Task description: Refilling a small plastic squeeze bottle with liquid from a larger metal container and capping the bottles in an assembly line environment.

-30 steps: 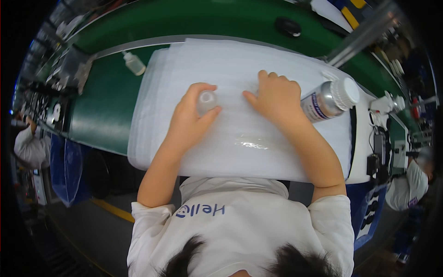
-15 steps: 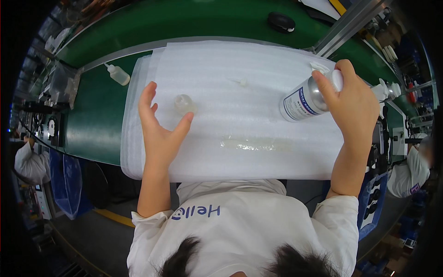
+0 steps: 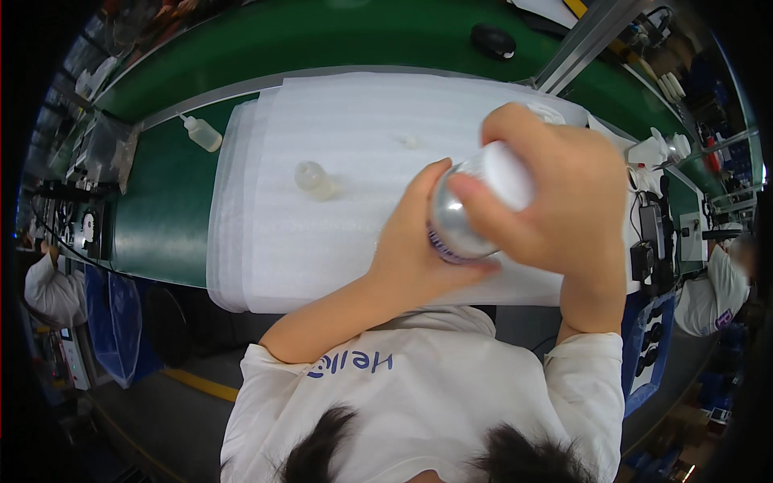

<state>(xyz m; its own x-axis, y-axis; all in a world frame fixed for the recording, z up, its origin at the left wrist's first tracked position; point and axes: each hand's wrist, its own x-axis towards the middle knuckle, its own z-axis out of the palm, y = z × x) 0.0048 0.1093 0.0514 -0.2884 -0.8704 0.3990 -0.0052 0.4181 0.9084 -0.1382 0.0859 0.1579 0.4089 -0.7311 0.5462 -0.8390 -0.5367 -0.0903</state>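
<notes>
A silver metal bottle [image 3: 453,216] with a white screw cap [image 3: 509,179] is held in front of me, above the white foam sheet [image 3: 274,266]. My left hand [image 3: 411,233] wraps round its body from the left. Over the top, my right hand [image 3: 555,193] grips the cap, thumb on the near left side; it is slightly blurred. To the left, a small translucent squeeze bottle [image 3: 316,181] without its top is on the foam. Its white nozzle cap [image 3: 409,142] lies farther back on the sheet.
Another small squeeze bottle [image 3: 202,134], with its nozzle on, lies on the green table [image 3: 157,233] at the left. A black computer mouse [image 3: 493,41] rests at the back. White dispenser bottles [image 3: 651,149] and black devices [image 3: 654,233] line the right side. A metal post [image 3: 576,52] rises at the back right.
The metal bottle has come up off the foam and moved left toward the middle. My left hand, open and empty before, has swung right and closed round it.
</notes>
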